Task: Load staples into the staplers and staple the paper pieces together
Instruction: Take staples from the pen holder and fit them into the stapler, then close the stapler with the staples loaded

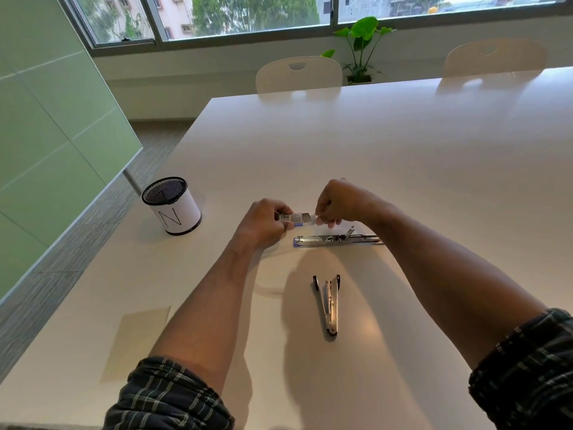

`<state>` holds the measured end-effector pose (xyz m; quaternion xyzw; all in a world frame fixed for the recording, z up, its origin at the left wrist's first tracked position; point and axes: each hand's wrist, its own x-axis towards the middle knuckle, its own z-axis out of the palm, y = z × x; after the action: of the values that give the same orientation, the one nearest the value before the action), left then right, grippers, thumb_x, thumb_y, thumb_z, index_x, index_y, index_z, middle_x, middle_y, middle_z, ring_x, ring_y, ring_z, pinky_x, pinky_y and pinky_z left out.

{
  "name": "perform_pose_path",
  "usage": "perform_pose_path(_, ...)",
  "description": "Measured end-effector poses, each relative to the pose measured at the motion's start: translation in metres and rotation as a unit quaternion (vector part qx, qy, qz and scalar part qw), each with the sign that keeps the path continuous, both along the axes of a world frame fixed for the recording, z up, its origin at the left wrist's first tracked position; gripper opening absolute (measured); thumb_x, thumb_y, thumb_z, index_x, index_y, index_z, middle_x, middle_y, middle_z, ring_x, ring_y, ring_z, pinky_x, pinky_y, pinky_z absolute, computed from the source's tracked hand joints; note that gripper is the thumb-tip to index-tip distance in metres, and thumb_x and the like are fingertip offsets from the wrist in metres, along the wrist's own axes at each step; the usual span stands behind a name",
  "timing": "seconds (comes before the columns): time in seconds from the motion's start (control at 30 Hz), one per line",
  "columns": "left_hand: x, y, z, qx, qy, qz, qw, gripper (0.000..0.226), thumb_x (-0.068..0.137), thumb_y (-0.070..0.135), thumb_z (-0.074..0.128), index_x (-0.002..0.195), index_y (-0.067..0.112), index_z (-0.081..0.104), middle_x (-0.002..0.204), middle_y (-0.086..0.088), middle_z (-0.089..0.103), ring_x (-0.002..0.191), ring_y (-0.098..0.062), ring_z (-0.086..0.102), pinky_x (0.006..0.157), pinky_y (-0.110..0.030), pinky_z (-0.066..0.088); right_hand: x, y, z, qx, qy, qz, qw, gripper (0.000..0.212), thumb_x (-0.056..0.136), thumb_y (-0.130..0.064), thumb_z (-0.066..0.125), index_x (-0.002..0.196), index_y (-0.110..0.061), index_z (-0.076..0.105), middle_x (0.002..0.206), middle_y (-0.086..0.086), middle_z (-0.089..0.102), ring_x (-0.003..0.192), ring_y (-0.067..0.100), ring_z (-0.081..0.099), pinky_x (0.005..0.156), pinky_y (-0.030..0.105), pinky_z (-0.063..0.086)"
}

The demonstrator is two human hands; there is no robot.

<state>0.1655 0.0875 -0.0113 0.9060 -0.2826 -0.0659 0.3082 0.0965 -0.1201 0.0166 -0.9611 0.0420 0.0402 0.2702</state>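
Both hands hold a small staple box (pixel 297 218) above the white table (pixel 403 156). My left hand (pixel 263 223) grips the box's left end. My right hand (pixel 341 203) pinches its right end, where the box looks pulled open. Just below the box a blue-based stapler (pixel 335 239) lies folded out flat, its metal channel facing up. Nearer to me a black and silver stapler (pixel 328 302) lies opened in a narrow V. A pale sheet of paper (pixel 136 339) lies flat at the near left.
A black mesh pen cup (pixel 172 206) with a white band marked N stands at the left near the table edge. Two white chairs (pixel 299 74) stand at the far side. A potted plant (pixel 361 48) stands under the window.
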Motion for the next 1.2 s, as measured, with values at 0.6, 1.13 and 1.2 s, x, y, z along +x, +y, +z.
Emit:
perform_pose_path(0.6, 0.003, -0.002, -0.005, -0.019, -0.046, -0.036, 0.998, 0.027, 0.084, 0.013, 0.082, 0.11, 0.011, 0.077, 0.104, 0.001, 0.068, 0.092, -0.015, 0.065, 0.085, -0.029, 0.056, 0.011, 0.018, 0.0, 0.125, 0.056, -0.083, 0.987, 0.011, 0.082, -0.003, 0.084, 0.085, 0.005, 0.077, 0.073, 0.019, 0.077, 0.054, 0.016, 0.071, 0.062, 0.026, 0.064)
perform_pose_path(1.13, 0.01, -0.009, -0.001, 0.042, -0.067, -0.031, 0.996, 0.028, 0.085, 0.017, 0.079, 0.113, 0.021, 0.078, 0.108, 0.001, 0.061, 0.103, -0.021, 0.063, 0.09, -0.033, 0.051, 0.002, 0.011, 0.001, 0.12, -0.066, -0.058, 0.989, 0.007, 0.08, -0.021, 0.086, 0.083, -0.016, 0.082, 0.073, 0.001, 0.079, 0.076, 0.019, 0.073, 0.077, 0.043, 0.061)
perform_pose_path(1.2, 0.002, -0.012, 0.002, 0.058, -0.104, -0.032, 0.992, 0.033, 0.086, 0.022, 0.078, 0.119, 0.023, 0.074, 0.117, -0.002, 0.061, 0.11, -0.022, 0.061, 0.097, -0.041, 0.051, -0.004, 0.006, 0.006, 0.134, -0.088, -0.065, 0.985, 0.007, 0.08, -0.022, 0.086, 0.081, -0.016, 0.082, 0.072, 0.001, 0.078, 0.065, 0.012, 0.067, 0.068, 0.041, 0.06)
